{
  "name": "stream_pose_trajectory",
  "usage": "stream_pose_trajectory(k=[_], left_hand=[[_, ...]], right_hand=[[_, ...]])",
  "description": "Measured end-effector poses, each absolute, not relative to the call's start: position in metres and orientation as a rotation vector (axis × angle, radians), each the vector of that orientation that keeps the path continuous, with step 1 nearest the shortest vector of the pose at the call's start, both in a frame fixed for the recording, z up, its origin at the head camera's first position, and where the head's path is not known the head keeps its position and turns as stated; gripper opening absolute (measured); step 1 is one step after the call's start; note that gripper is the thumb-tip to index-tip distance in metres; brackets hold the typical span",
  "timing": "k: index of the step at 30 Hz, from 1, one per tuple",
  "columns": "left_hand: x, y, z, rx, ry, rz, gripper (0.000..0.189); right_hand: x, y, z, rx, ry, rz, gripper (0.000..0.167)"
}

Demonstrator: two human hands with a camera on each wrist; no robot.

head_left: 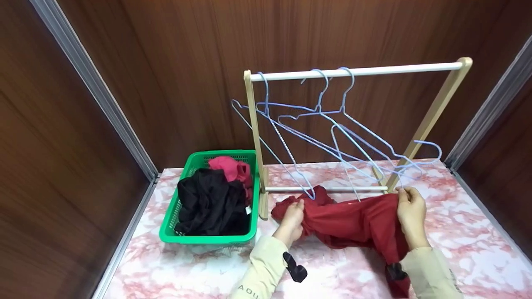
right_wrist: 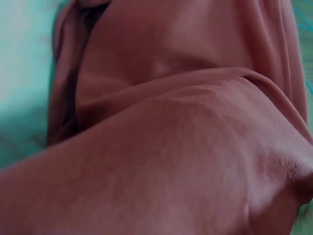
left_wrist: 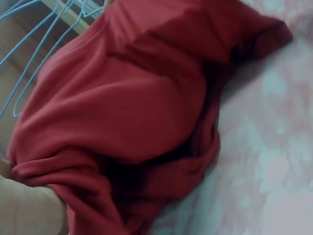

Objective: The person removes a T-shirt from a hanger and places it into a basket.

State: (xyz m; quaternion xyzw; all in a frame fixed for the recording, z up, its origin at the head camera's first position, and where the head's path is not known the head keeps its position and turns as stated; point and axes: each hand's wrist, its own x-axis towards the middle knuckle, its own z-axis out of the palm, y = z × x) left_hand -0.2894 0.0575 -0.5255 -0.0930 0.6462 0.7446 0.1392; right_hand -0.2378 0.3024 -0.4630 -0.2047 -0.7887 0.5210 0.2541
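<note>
A red shirt (head_left: 345, 220) is stretched between both hands in front of the rack, its right part hanging down toward the near edge. My left hand (head_left: 293, 220) grips the cloth at its left part; in the left wrist view that hand (left_wrist: 29, 208) shows at the lower left corner. With thumb and fingers, my right hand (head_left: 411, 211) pinches the shirt's upper right corner. A blue wire hanger (head_left: 434, 146) has its hook pointing right above that hand, and its lower parts run down behind the red cloth. Cloth and the right hand (right_wrist: 161, 161) fill the right wrist view.
Several blue hangers (head_left: 286, 143) hang from the white bar (head_left: 399, 69) of a wooden-legged rack. At its left stands a green basket (head_left: 208, 239) holding black clothing (head_left: 208, 203) and a pink-red garment (head_left: 228, 167). Brown panel walls (head_left: 187, 83) enclose the marbled table (head_left: 145, 265).
</note>
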Motion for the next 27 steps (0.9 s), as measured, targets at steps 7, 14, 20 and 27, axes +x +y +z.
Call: stream_pose_trajectory(k=[7,14,20,27], left_hand=[[-0.256,0.075,-0.511,-0.164,1.800,1.990,0.031],[-0.239,0.096,-0.510,0.024,1.860,1.848,0.061],[-0.231,0.110,-0.510,0.160,2.053,1.810,0.050],[-0.227,0.112,-0.515,0.356,2.388,1.785,0.011]], right_hand=[[-0.246,0.284,-0.462,-0.571,-1.966,1.507,0.026],[-0.249,0.259,-0.468,-0.604,-1.825,1.669,0.025],[-0.253,0.242,-0.467,-0.591,-1.649,1.791,0.019],[-0.255,0.235,-0.463,-0.494,-1.450,1.926,0.015]])
